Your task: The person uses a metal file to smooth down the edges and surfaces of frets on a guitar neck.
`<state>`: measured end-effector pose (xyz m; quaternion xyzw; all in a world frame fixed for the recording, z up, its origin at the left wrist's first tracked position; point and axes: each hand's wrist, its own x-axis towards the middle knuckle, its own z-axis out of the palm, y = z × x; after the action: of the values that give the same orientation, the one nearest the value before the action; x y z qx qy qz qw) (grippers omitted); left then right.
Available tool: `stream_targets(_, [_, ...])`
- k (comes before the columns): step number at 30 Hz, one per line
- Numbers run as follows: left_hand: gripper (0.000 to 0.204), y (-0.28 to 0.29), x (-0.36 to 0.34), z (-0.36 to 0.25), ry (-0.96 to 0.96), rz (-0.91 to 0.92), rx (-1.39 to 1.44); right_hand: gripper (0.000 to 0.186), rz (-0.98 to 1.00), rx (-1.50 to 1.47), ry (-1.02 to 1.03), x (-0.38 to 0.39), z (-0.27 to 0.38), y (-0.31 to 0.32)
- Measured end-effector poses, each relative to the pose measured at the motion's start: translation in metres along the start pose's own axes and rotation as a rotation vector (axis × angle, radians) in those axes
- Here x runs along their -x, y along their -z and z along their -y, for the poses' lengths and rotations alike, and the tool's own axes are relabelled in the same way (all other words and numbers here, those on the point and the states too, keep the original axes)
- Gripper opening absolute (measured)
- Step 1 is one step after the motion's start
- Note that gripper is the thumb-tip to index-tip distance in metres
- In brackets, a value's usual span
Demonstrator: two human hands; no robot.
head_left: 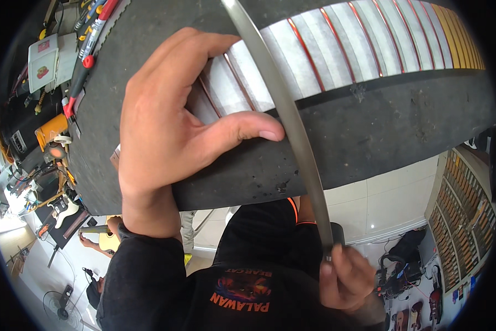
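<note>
A long guitar neck (342, 47) lies across the dark mat, its fingerboard covered in pale tape between red and metal-coloured frets, with yellow at the far right. My left hand (165, 121) grips the neck at the left, fingers curled over its back edge and thumb along the front. A long flat steel file (295, 132) crosses the neck just right of that thumb, its far part at the top of the view. My right hand (344, 276) holds the file's near end, low at the right, below the bench edge.
The dark bench top (402, 127) has tools (77, 83) along its left edge. Behind, another person's hand (88, 240) is on an acoustic guitar. A fan (63, 306) stands at lower left; a rack of small slotted compartments (460, 220) and guitars (416, 314) are at the right.
</note>
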<state>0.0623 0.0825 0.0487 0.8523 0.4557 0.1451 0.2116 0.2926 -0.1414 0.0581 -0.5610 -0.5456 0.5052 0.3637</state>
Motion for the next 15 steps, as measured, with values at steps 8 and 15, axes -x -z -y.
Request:
stream_targets(8, [0.083,0.008,0.004,0.003,-0.006,0.004,-0.021,0.049,-0.015,-0.089,0.041,-0.034,-0.007,-0.015])
stream_targets(15, [0.083,0.013,0.001,-0.001,0.013,0.008,0.009,0.054,-0.041,0.061,0.033,0.072,-0.023,-0.003])
